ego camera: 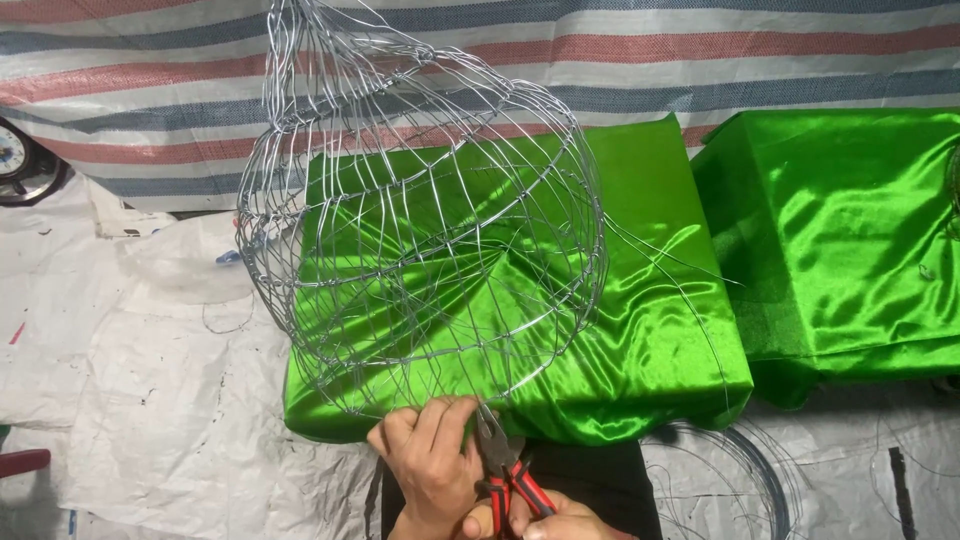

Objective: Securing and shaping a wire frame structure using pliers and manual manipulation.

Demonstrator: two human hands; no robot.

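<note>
A large rounded wire frame (420, 230) of silver wire stands on a block covered in shiny green cloth (640, 330). My left hand (430, 460) pinches the frame's lower rim at the near edge of the green block. My right hand (560, 522), mostly cut off by the bottom edge, grips the red and black handles of a pair of pliers (505, 470). The pliers' jaws point up at the wire rim right beside my left fingers. A loose wire (700, 290) trails from the frame to the right.
A second green-covered block (840, 240) stands at the right. White sheeting (150, 400) covers the floor, with a wire coil (740, 470) at lower right. A striped tarp (700, 60) hangs behind. A round clock (15, 155) lies at far left.
</note>
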